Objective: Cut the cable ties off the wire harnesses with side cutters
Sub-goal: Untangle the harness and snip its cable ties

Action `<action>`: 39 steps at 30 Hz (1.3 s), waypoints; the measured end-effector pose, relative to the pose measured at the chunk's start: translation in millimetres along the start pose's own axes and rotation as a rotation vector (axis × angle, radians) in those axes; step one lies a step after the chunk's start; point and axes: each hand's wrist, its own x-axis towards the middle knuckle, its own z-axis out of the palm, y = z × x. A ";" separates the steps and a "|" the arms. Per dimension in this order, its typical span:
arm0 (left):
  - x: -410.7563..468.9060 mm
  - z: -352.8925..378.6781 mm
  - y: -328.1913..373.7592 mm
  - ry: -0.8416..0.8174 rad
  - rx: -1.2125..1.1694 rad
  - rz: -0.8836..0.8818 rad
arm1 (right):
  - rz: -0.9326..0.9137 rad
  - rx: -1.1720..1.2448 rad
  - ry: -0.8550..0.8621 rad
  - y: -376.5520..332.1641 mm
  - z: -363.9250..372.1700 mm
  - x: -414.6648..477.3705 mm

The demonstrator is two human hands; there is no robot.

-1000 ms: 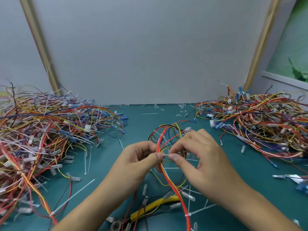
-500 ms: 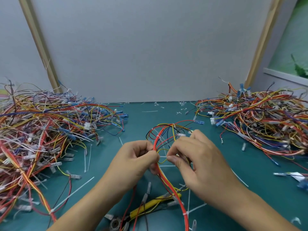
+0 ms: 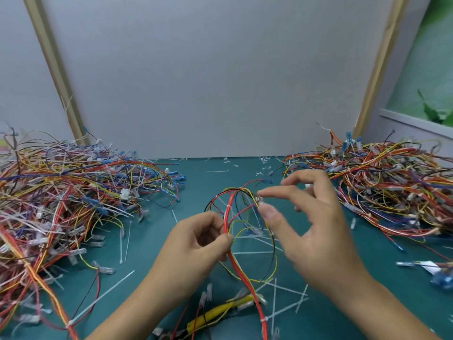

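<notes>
While your left grip point(image 3: 196, 244) pinches the harness point(image 3: 226, 217) by its red bundle, your right grip point(image 3: 316, 236) is spread, nothing held that I can see. Cable tie point(image 3: 228, 207) sits just above the pinch; side cutters point(image 3: 215, 315) lie crosswise on the table point(image 3: 157, 231), nearer you, handles rightward.

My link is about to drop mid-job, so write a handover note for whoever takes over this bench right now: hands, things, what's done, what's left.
Left hand: pinches the red-wire harness, held above the mat.
Right hand: open, thumb and forefinger apart beside the harness loop; nothing visibly held.
Side cutters: yellow handles, lying on the green mat near the person, under wires, in neither hand.
Done: loose cable ties litter the mat.
Left: a white tie rings the held harness. Harness piles sit at left and right; I cannot tell which is finished.
</notes>
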 end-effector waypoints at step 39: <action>-4.8 4.8 3.0 -0.143 -0.144 -0.043 | 0.176 0.186 -0.264 -6.6 7.3 -6.7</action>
